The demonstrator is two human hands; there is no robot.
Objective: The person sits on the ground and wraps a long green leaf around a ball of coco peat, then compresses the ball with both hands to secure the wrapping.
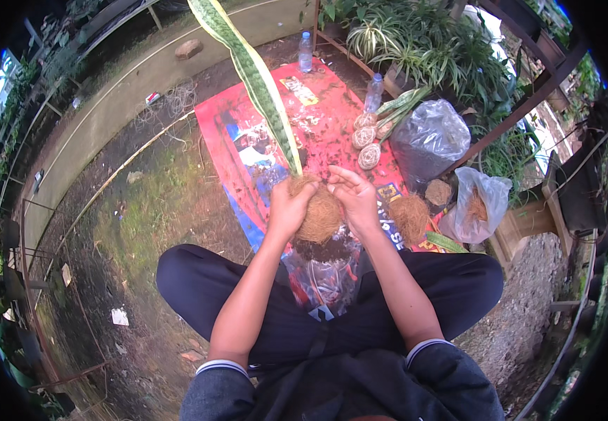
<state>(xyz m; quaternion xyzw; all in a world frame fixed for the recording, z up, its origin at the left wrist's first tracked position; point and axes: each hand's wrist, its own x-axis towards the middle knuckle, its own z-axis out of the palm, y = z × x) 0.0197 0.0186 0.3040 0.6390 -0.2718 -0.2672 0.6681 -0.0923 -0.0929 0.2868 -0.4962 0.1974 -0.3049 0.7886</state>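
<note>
My left hand (289, 206) grips a ball of brown coconut fibre (318, 221), its thumb pressed on the upper part. A long snake plant leaf (262, 84), green with yellow margins, rises from the top of that ball and leans to the upper left. Close by the ball's right side is my right hand (355, 200), fingers partly extended and the thumb near the fingertips. Whether a thin thread lies between them is too fine to see. Below the ball, dark soil (325, 251) lies in a clear plastic bag (330, 279) between my legs.
A red printed sheet (335, 121) covers the ground ahead. On its right are string-wrapped balls (364, 138), a loose coir clump (409, 217), a filled plastic bag (430, 137) and a smaller bag with fibre (476, 205). Two plastic bottles (305, 52) stand farther off, near potted plants (419, 47).
</note>
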